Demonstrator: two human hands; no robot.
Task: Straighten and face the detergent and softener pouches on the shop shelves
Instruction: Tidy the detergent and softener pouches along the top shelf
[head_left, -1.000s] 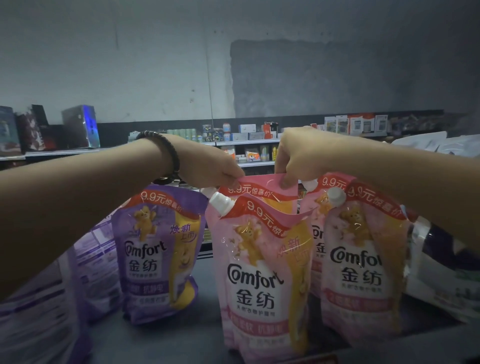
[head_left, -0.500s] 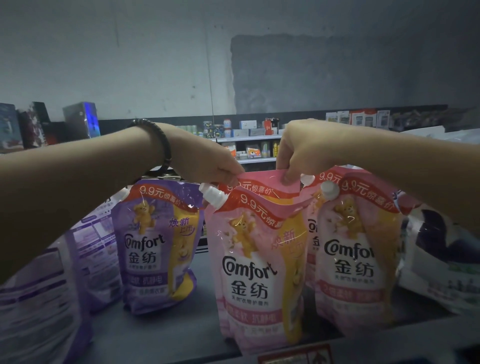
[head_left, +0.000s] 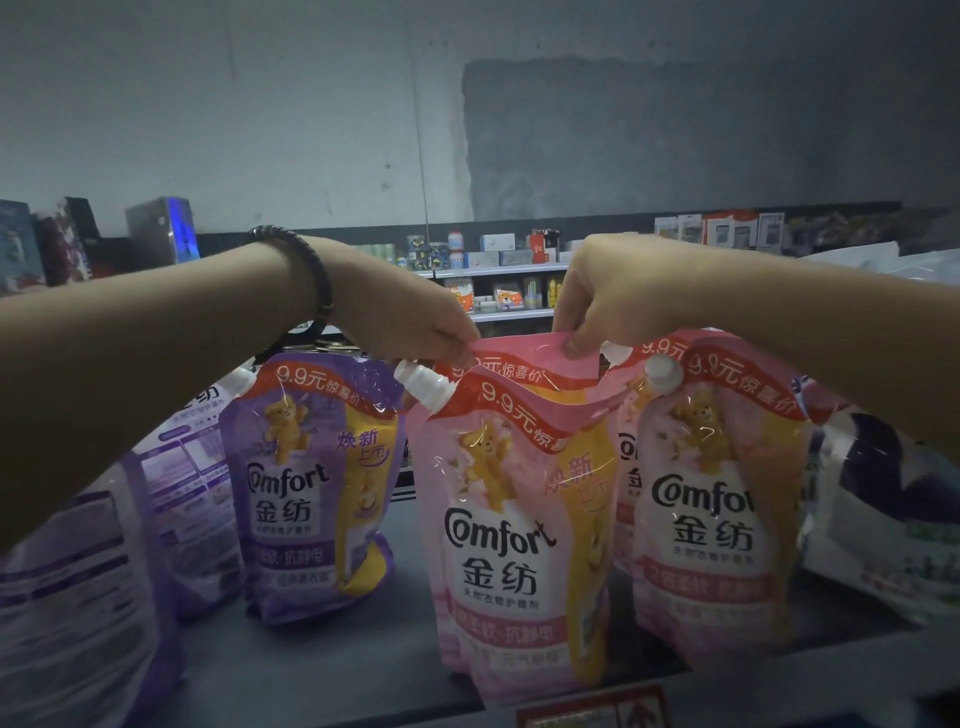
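- Head view: the rear pink pouch (head_left: 524, 358) is on the shelf (head_left: 322, 670), directly behind the front pink pouch (head_left: 498, 545); its bottom is hidden.
- The left hand (head_left: 410, 322) pinches the left end of its top edge.
- The right hand (head_left: 608, 296) pinches the right end of the same edge.
- The right pink pouch (head_left: 711, 519) stands just beside the front one.
- The purple pouch (head_left: 311, 493) stands apart, to the left.
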